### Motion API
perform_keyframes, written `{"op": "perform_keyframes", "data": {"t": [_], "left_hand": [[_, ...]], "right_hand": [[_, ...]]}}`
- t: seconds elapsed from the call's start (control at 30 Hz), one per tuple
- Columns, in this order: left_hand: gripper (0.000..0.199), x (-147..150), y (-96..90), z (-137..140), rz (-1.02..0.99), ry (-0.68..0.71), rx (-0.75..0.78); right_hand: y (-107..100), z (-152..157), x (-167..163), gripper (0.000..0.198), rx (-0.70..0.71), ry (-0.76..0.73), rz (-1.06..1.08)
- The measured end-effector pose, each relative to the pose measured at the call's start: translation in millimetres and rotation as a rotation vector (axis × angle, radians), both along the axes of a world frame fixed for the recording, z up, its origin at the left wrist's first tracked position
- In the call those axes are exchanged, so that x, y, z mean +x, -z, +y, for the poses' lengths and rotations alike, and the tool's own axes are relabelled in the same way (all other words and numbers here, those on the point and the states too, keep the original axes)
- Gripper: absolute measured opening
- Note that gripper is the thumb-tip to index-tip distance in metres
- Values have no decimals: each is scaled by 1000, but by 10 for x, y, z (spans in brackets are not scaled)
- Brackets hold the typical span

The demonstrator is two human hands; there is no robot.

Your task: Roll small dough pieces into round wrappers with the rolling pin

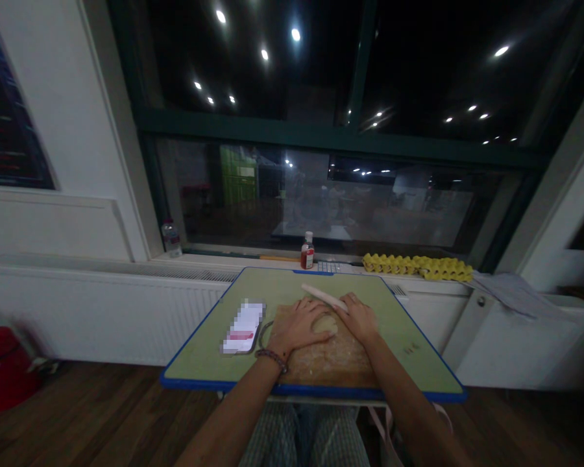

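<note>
A round, flat piece of dough (325, 325) lies on a floured wooden board (331, 364). My left hand (299, 325) rests over its left side, thumb and fingers spread apart. A pale, thin rolling pin (318, 293) slants across the far side of the dough. Its right end is in my right hand (359, 316), whose fingers close around it. The left fingertips come near the pin; whether they touch it I cannot tell.
The board sits on a green, blue-edged folding table (207, 363). A phone (246, 327) lies at its left. On the windowsill behind are a bottle of reddish liquid (307, 253), a clear bottle (171, 240) and yellow egg cartons (416, 266). A red bucket-like object (7, 366) stands far left.
</note>
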State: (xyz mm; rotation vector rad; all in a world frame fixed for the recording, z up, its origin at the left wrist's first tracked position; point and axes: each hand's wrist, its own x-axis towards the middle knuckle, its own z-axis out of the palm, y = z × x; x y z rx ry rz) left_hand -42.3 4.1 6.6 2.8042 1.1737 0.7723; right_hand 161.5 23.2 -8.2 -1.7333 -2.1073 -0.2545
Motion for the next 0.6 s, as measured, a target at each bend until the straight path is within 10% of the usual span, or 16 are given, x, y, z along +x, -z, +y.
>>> {"op": "perform_keyframes", "data": {"t": [0.33,0.6], "left_hand": [[34,-26,89,130,-99,-316,129],[39,-15,287,300,40,-415,112]], "right_hand": [[-140,-170,-87,36,-13,-301,-153],[-202,-206,-149,45,-89,-129,56]]}}
